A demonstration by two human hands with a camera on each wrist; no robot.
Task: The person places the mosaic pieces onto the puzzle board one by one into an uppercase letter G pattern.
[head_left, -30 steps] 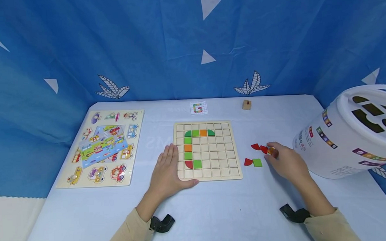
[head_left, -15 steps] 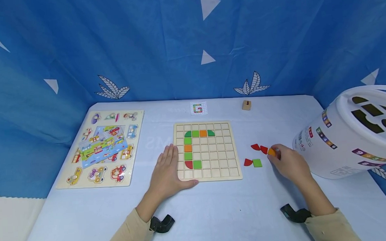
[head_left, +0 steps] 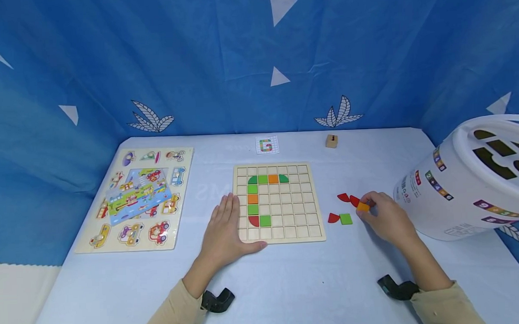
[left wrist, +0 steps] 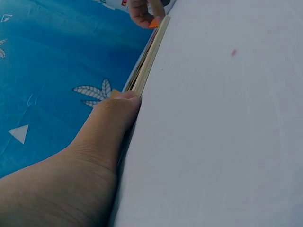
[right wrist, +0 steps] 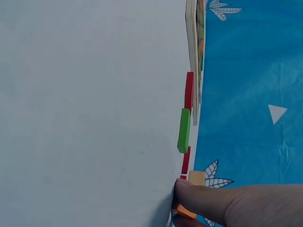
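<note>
A wooden grid board (head_left: 287, 232) lies mid-table with green, orange and red tiles set in a partial letter shape. My left hand (head_left: 225, 226) rests flat on the board's left edge, fingers straight; the left wrist view shows the thumb (left wrist: 117, 113) against the board's rim (left wrist: 150, 54). My right hand (head_left: 383, 215) pinches an orange square tile (head_left: 363, 206), also the orange tile (right wrist: 183, 212) in the right wrist view, just right of the board. Loose beside it lie a green square tile (head_left: 346, 219) and red quarter-round tiles (head_left: 334, 218).
A small pattern card (head_left: 267, 145) and a little wooden block (head_left: 331, 141) lie behind the board. A vehicle peg puzzle (head_left: 138, 198) lies at the left. A large white bucket with a slotted lid (head_left: 474, 178) stands at the right, close to my right hand.
My right hand has picked the orange tile up from among the loose pieces and shifted it slightly left and toward me. The left hand has stayed put.
</note>
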